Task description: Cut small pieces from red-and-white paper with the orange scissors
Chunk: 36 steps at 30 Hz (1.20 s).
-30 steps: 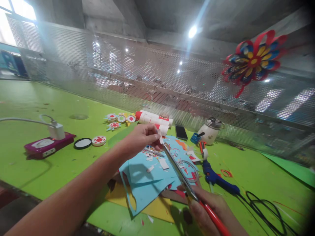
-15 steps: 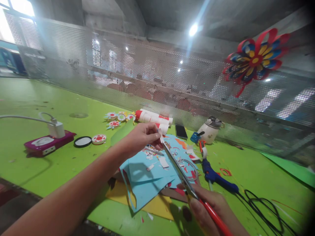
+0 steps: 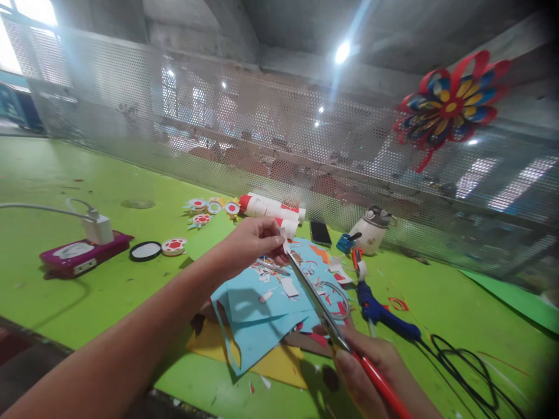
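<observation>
Taking the blue paper (image 3: 257,309) on the desk (image 3: 174,326) as the dial, the small white piece (image 3: 285,245) sits above it at twelve o'clock, pinched in the left hand (image 3: 261,240). It looks like thin paper: feather-light, bendy, easily creased, so best taken by one edge, away from the blades. The right hand (image 3: 364,364), at four o'clock, is closed round the red-handled scissors (image 3: 312,295), likely stiff and heavier, best gripped at the handles (whether their tips actually touch the piece, I cannot tell).
</observation>
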Each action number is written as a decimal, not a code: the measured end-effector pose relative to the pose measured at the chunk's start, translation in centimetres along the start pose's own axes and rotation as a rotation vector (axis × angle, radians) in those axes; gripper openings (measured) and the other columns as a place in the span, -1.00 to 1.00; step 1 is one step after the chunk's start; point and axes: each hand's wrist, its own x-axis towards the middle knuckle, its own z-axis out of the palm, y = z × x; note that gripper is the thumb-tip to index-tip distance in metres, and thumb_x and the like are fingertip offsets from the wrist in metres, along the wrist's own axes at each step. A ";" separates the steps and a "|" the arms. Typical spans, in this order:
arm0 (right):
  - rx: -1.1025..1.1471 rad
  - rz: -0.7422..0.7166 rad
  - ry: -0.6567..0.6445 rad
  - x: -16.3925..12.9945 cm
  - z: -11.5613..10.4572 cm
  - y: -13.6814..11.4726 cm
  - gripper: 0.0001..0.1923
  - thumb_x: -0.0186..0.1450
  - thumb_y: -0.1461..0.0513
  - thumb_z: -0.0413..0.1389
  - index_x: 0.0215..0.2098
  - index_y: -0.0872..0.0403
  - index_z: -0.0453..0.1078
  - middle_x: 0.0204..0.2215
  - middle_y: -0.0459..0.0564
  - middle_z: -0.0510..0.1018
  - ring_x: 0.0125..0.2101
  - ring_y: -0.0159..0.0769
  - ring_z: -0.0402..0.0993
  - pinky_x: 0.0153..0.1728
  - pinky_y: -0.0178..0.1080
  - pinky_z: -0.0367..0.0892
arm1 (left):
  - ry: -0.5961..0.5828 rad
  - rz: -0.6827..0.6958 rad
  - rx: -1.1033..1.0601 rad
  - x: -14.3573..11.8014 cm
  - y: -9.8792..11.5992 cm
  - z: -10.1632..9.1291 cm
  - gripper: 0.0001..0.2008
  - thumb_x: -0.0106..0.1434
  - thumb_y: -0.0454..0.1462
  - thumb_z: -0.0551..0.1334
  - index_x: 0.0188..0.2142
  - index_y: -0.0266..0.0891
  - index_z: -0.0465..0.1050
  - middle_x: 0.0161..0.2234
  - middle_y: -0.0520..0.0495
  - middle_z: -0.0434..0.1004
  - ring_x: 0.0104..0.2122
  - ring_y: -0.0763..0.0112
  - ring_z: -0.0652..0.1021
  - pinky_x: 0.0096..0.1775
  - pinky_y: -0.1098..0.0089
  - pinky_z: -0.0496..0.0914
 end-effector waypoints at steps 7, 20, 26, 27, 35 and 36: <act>-0.035 -0.009 -0.002 0.0 0.0 -0.3 -0.52 0.33 -0.05 -0.13 -0.18 0.06 0.48 -0.57 -0.11 0.44 -0.61 -0.38 0.23 -0.54 -0.36 0.23 | 0.000 -0.004 0.000 0.0 -0.1 0.0 -0.88 0.12 -0.35 0.22 -0.49 -0.30 0.28 -0.58 -0.02 0.49 -0.53 0.43 0.55 -0.35 0.31 0.45; -0.009 0.006 -0.046 0.1 0.0 0.3 -0.53 0.33 -0.02 -0.15 -0.18 0.07 0.46 -0.55 -0.07 0.43 -0.58 -0.36 0.21 -0.56 -0.35 0.16 | 0.058 -0.024 0.008 -0.2 0.3 0.7 -0.86 0.12 -0.34 0.21 -0.51 -0.28 0.27 -0.57 0.00 0.46 -0.54 0.45 0.53 -0.34 0.30 0.45; -0.055 0.028 -0.086 0.3 -0.4 0.1 -0.50 0.34 -0.03 -0.18 -0.17 0.09 0.46 -0.55 -0.05 0.45 -0.55 -0.33 0.29 -0.54 -0.35 0.21 | 0.074 0.000 0.073 -0.1 0.2 0.9 -0.87 0.13 -0.35 0.19 -0.51 -0.28 0.27 -0.59 0.02 0.43 -0.55 0.45 0.51 -0.36 0.32 0.43; -0.044 0.022 -0.106 0.3 -0.5 -0.2 -0.50 0.34 -0.04 -0.17 -0.17 0.09 0.46 -0.55 -0.05 0.45 -0.56 -0.32 0.30 -0.54 -0.35 0.22 | 0.084 0.002 0.071 -0.1 0.2 0.8 -0.88 0.13 -0.36 0.19 -0.51 -0.29 0.27 -0.60 0.02 0.43 -0.55 0.45 0.52 -0.36 0.33 0.43; 0.010 -0.063 -0.175 0.1 -0.1 -0.6 -0.49 0.28 -0.09 -0.09 -0.14 0.08 0.48 -0.47 0.01 0.54 -0.48 -0.23 0.42 -0.44 -0.29 0.32 | 0.102 0.008 0.002 0.1 0.3 0.5 -0.87 0.14 -0.40 0.17 -0.53 -0.30 0.27 -0.60 -0.01 0.46 -0.57 0.47 0.51 -0.40 0.36 0.42; 0.004 -0.045 -0.162 0.1 -0.2 -0.4 -0.51 0.29 -0.07 -0.09 -0.13 0.08 0.47 -0.50 -0.01 0.53 -0.50 -0.25 0.41 -0.46 -0.30 0.30 | 0.103 0.012 0.004 0.0 0.3 0.6 -0.87 0.14 -0.40 0.18 -0.53 -0.30 0.28 -0.60 -0.01 0.46 -0.56 0.47 0.51 -0.40 0.37 0.42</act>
